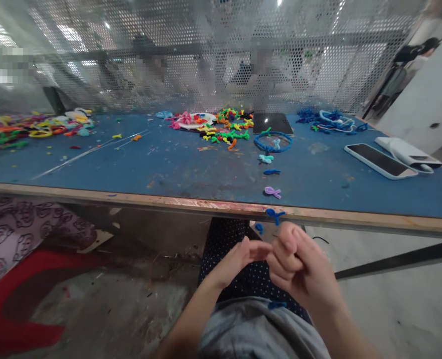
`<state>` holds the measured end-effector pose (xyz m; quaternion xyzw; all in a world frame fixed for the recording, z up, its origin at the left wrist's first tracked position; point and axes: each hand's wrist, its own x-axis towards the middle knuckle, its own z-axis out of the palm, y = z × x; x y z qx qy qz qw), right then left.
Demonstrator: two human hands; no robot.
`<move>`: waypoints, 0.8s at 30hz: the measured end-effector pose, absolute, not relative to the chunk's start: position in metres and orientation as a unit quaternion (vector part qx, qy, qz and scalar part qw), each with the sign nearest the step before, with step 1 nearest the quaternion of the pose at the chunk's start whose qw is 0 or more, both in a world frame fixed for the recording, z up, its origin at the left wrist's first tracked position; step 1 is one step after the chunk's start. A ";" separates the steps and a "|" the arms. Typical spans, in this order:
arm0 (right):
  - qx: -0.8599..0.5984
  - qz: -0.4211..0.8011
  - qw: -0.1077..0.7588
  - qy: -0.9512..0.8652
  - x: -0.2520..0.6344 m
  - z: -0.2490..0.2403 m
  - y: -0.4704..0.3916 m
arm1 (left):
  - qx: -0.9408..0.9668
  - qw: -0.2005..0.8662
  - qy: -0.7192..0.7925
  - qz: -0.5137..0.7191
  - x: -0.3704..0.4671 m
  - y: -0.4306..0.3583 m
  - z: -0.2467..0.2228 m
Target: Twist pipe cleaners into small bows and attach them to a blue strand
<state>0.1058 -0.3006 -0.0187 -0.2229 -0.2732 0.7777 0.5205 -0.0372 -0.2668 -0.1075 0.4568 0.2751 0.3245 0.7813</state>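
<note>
My right hand point(303, 264) is closed in a pinch above my lap; a faint thread seems to run into its fingers. My left hand point(239, 257) reaches in from the left with its fingers stretched out, their tips partly hidden behind my right fingers. Just beyond the pinch is a blue looped piece point(275, 215). In line with it up the table come a lilac loop point(272, 192), a dark blue piece point(272, 172) and a light blue bow point(266, 159). The row leads to a braided blue ring point(257, 144). Another blue loop point(258, 228) shows below the table edge.
The blue table point(191, 174) has a wooden front edge. Colourful twisted pieces lie in piles at left point(41, 127) and centre point(228, 130), beside a white plate point(208, 122). A black tablet-like slab point(272, 123), a phone point(379, 160) and blue pieces point(333, 122) are farther right. Perforated metal screens the back.
</note>
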 end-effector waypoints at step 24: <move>-0.488 0.495 0.628 -0.349 0.115 -0.107 -0.309 | 0.167 0.829 0.297 0.444 -0.040 -0.298 -0.087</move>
